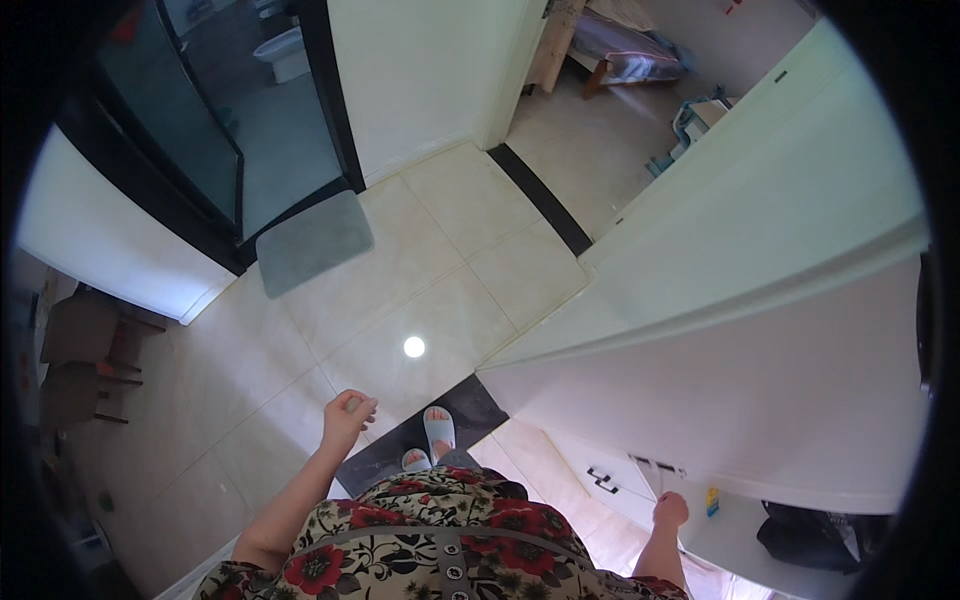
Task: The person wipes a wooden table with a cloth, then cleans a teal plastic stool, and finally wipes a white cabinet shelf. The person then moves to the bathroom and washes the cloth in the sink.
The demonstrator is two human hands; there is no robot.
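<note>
My left hand [349,420] is held out over the tiled floor, left of my slippers [439,426], with its fingers loosely curled. A small pale, roundish patch shows between thumb and fingers; whether it is a held object is unclear. My right hand [670,510] is at the lower right, its fingers bunched beside the edge of a white cabinet [626,491] with black handles. What it touches or holds is hidden. Close to its right, a small yellow-and-blue package [712,502] stands on a white shelf surface [731,536], with a black bag [810,536] farther right.
My feet are on a dark threshold strip [480,401]. A grey mat [315,244] lies before a black-framed bathroom doorway with a toilet [285,56] beyond. Through another doorway are a bed [630,56] and a small desk [709,112]. Brown chairs [79,330] stand at left.
</note>
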